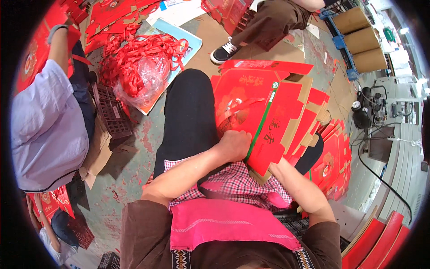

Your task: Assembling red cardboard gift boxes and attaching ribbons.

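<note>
Left hand (236, 145) curled into a fist at the lower-left edge of the red carton stack (286, 112), gripped item not discernible, right hand hidden behind the lower edge, finger state not determinable, stack lying across the right knee (317, 152).

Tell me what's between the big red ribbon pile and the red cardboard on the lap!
The head view shows a black-trousered knee and the edge of a pale blue sheet between the ribbon pile and the red cardboard.
</note>
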`<move>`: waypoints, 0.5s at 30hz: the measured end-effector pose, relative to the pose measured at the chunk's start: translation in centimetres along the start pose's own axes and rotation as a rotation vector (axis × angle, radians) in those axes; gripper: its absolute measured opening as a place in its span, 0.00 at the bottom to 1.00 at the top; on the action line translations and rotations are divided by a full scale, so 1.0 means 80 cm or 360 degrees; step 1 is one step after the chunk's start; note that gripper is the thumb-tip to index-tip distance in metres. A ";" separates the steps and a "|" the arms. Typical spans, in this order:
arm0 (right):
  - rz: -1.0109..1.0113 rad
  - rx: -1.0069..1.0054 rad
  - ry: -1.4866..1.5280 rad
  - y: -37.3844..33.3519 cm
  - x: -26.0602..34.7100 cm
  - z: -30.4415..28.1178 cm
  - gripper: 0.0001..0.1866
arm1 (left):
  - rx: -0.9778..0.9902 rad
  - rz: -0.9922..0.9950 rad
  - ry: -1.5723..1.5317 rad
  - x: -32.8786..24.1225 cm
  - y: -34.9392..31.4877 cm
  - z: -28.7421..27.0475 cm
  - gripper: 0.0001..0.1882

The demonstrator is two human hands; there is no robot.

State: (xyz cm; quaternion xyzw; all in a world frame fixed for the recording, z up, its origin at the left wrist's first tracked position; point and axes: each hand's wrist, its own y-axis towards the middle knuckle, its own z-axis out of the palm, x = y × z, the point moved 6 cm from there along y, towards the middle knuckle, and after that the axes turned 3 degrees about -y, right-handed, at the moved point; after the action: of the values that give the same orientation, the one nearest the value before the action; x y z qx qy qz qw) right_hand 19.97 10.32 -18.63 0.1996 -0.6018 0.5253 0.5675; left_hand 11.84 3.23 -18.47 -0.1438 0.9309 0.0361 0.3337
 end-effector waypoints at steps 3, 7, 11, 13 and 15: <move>-0.0076 0.0009 -0.0206 -0.020 0.000 0.004 0.21 | 0.0094 0.0020 -0.0059 0.000 -0.001 -0.007 0.11; -0.0166 -0.0003 -0.0479 -0.021 -0.006 0.005 0.21 | 0.0376 0.0337 -0.0072 -0.018 -0.014 -0.023 0.13; -0.0232 -0.0069 -0.0730 -0.027 0.005 -0.014 0.21 | 0.0432 0.0263 -0.0308 -0.016 -0.013 -0.022 0.13; -0.0261 -0.0124 -0.0849 -0.031 0.010 -0.023 0.21 | 0.0405 0.0291 -0.0346 -0.017 -0.013 -0.024 0.12; -0.0277 -0.0111 -0.0915 -0.035 0.037 -0.008 0.21 | 0.0350 0.0280 -0.0384 -0.016 -0.015 -0.031 0.12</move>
State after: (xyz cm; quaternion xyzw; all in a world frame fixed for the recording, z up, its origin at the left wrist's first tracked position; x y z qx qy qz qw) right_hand 21.79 10.91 -15.02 0.3714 -0.7360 0.3757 0.4234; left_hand 11.64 2.03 -15.73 -0.0190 0.8915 -0.0199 0.4521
